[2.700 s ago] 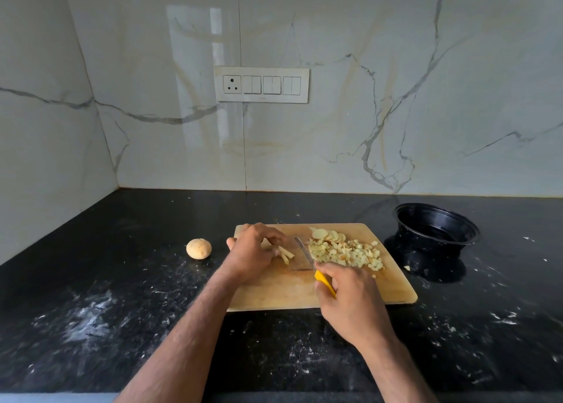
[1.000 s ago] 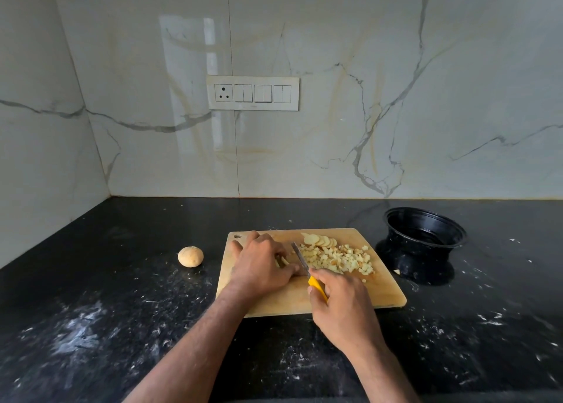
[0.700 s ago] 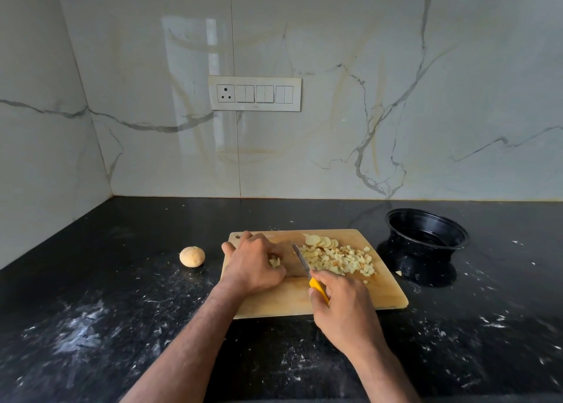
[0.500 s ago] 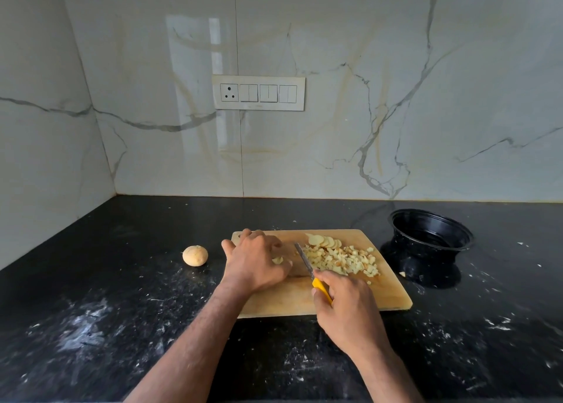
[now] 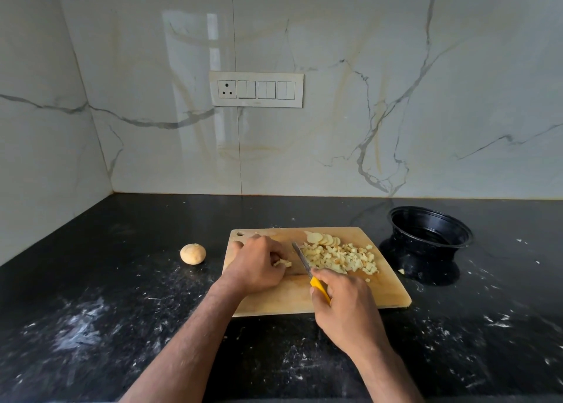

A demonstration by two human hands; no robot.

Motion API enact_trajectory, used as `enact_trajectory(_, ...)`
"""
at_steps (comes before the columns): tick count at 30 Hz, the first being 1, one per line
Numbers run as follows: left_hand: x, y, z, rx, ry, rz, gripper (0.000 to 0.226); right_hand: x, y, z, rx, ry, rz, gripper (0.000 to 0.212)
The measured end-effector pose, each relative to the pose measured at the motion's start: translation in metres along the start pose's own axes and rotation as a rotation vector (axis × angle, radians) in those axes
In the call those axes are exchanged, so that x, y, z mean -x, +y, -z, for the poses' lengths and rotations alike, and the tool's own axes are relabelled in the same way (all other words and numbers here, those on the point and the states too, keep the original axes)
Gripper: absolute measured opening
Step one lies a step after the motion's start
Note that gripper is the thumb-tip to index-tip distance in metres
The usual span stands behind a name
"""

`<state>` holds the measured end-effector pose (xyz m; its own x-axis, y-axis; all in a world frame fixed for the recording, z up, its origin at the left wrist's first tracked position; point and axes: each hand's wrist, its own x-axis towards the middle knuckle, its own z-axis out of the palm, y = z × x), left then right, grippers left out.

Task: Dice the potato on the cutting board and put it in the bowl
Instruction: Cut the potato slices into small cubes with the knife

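Note:
A wooden cutting board point(image 5: 289, 300) lies on the black counter. A heap of diced potato point(image 5: 341, 258) covers its right half, with a few round slices point(image 5: 320, 238) at the far edge. My left hand point(image 5: 259, 265) curls over a small remnant of potato strips point(image 5: 282, 263) on the board's left part. My right hand point(image 5: 344, 305) grips a yellow-handled knife point(image 5: 306, 265), whose blade lies on the board between the remnant and the heap. The black bowl point(image 5: 429, 238) stands to the right of the board, apparently empty.
A whole small potato point(image 5: 192, 253) lies on the counter left of the board. One stray potato bit point(image 5: 401, 271) sits by the bowl's base. White smears dust the counter. Marble walls close the back and left; a switch panel point(image 5: 256, 89) hangs on the back wall.
The potato strips under my left hand have become shorter as the knife cut them, and the diced heap has grown. My left hand has drawn back slightly to the left.

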<state>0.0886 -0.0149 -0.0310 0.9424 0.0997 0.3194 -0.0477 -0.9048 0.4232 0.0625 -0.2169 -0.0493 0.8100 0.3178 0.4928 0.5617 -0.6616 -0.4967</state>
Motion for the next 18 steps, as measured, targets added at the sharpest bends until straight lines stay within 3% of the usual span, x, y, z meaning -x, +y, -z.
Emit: enact_trajectory(18, -0.001, -0.013, 0.007, 0.098, 0.0, 0.027, 0.011, -0.006, -0.011, -0.009, 0.114, -0.037, 0.046, 0.037)
